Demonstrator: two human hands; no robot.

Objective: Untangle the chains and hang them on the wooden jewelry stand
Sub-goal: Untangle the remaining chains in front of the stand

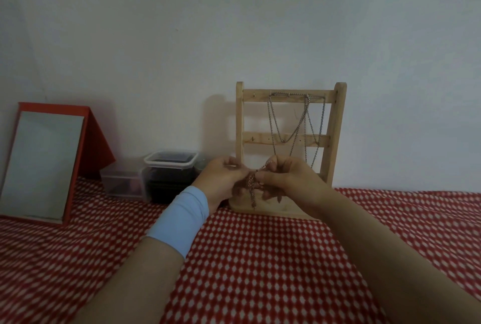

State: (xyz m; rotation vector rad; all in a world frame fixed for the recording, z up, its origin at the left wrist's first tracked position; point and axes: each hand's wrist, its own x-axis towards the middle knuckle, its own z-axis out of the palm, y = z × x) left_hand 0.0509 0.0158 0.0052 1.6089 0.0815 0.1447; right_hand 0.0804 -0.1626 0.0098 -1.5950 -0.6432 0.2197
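copper tangled chain (252,183) pinched btwn left hand (224,180) & right hand (286,180) fingers.

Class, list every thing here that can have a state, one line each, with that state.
tangled chain, knotted, held between both hands.
left hand, pinches the tangled chain.
right hand, pinches it too.
hung chains, draped from the top bar's hooks.
wooden jewelry stand, upright.
mirror, propped, leaning back.

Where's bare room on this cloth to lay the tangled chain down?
Bare checked cloth lies right of the wooden jewelry stand, in front of its base, and in front of the mirror. Crowded: plastic containers between mirror and stand.
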